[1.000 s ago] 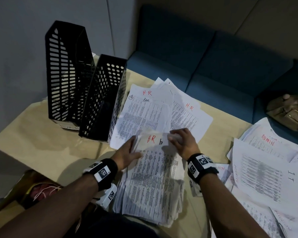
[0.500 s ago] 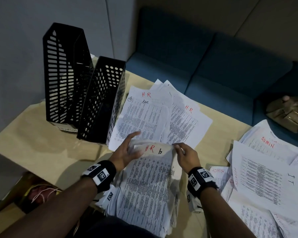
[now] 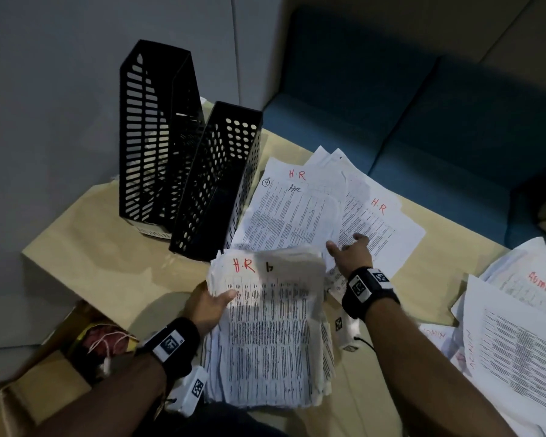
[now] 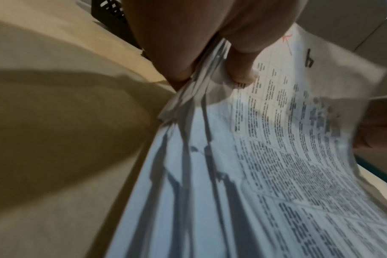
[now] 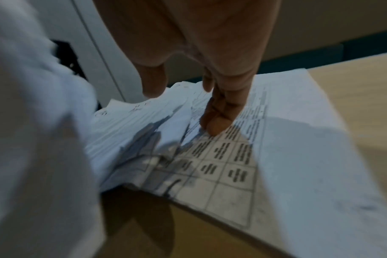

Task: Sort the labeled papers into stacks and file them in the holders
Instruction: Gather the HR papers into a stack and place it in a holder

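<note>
Left hand [image 3: 209, 305] gripping HR stack [image 3: 270, 329] by its edge to keep it squared, right hand [image 3: 350, 252] loosely spread, fingertips [image 5: 214, 128] touching loose HR sheets [image 3: 372, 222], likely to gather them

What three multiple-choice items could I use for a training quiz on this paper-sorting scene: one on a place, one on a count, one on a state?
1. Where do the black file holders stand?
A. on the sofa
B. on the table's far left, left of the loose HR sheets
C. on the ADMIN papers

2. How many holders are there?
A. two
B. four
C. one

3. What is the left hand doing?
A. resting flat on the table
B. reaching into a holder
C. gripping the HR stack by its left edge

Answers: 1 B, they stand by the wall beside the HR sheets. 2 A, two are visible. 3 C, the thumb lies on top of the stack in the left wrist view.
</note>
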